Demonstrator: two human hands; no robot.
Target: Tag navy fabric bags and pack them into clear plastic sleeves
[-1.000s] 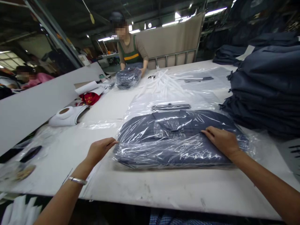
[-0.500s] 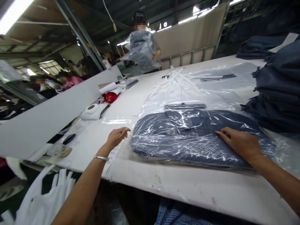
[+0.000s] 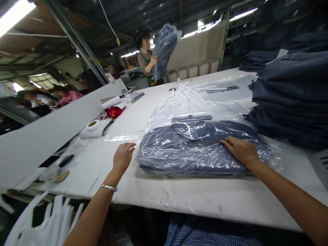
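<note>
In front of me on the white table lies a folded dark blue-grey garment (image 3: 184,153) inside a clear plastic bag (image 3: 161,163). My right hand (image 3: 242,150) rests on its right half, thumb and fingers pinching the film near the middle. Just off the bag's left end is my left hand (image 3: 123,156), with loosely bent fingers and nothing visible in it. A silver bangle (image 3: 109,188) circles the left wrist. Behind the garment is more clear plastic with a dark printed strip (image 3: 192,118).
Dark folded garments (image 3: 294,95) are stacked at the right. White strips (image 3: 183,95) lie behind the bag; others (image 3: 56,218) hang at lower left. A roll in white wrapping (image 3: 93,127) and red cloth (image 3: 113,112) lie along the low partition (image 3: 51,138). Across the table stands a co-worker (image 3: 147,59).
My view has shifted right. My left hand's fingers have curled inward; my right hand stays on the bag. The co-worker has raised a bagged garment upright and turned sideways.
</note>
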